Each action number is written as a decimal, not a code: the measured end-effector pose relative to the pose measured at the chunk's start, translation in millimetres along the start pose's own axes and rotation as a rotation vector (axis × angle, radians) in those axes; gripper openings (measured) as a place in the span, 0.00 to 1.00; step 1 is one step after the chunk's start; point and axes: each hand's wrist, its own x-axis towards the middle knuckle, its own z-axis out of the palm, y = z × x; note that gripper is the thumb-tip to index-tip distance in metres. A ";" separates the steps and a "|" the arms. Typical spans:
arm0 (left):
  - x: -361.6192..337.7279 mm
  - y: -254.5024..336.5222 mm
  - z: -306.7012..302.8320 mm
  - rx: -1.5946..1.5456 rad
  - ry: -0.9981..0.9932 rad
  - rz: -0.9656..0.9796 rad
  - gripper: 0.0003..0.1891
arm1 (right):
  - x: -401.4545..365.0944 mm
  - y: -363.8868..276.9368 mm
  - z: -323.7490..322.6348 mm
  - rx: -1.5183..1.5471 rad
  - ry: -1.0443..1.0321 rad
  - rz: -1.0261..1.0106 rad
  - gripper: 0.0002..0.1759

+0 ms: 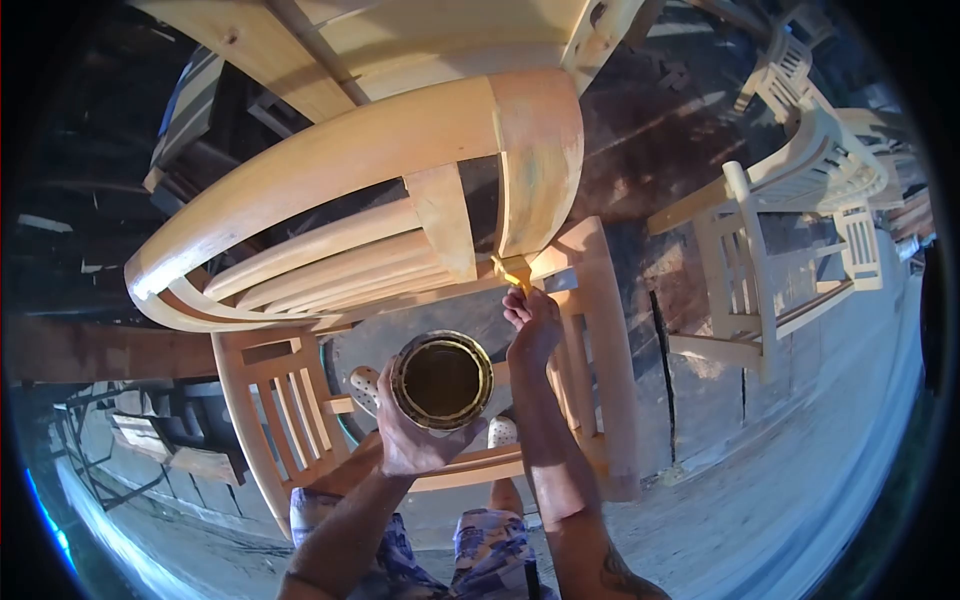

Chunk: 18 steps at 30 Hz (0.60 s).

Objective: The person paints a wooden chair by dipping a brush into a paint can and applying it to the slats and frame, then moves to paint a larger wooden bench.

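Observation:
My left hand (425, 445) is wrapped round an open round can (400, 375) with dark brownish liquid inside. It holds the can upright in front of my body. A yellow paintbrush (518, 272) is gripped by my right hand (535, 315), its tip at the lower right corner of a wooden chair back. The pale wooden chair (330, 160) has a curved top rail and several slats. Its right armrest (610, 350) runs beside my right forearm, and the left armrest side (265, 400) stands beyond my left hand.
Another wooden chair frame (745, 270) stands at the right, with more pale furniture (790, 80) behind it. Wood pieces (190, 450) lie on the left. A large pale wooden piece (430, 40) rises behind the chair back. My feet in light clogs (503, 432) are within the chair frame.

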 end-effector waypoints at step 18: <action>5.8 15.9 -7.3 0.098 0.025 0.036 0.59 | -39.8 -29.3 -15.8 0.333 -0.373 -0.235 0.18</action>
